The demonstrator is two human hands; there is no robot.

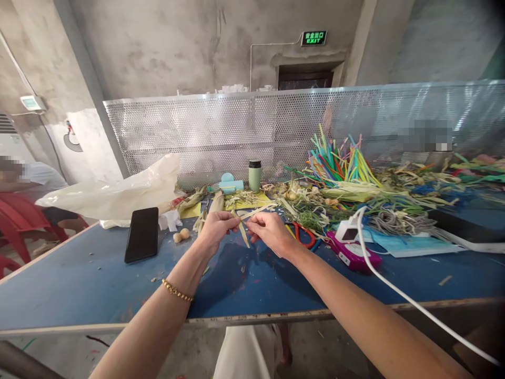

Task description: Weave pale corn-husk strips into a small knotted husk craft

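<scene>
Over the near edge of the blue desk (79, 284), the left hand (215, 227) and right hand (268, 230) pinch a pale husk strip (241, 231) between fingertips. It hangs just above the desk, its length slanting from upper left, near point toward the camera.

At the far left of the frame, a seated person (31, 184) is cut off by the edge, face blurred. A blurred patch (426, 135) hides something at upper right. The white cable (414, 302) runs out at lower right.
</scene>
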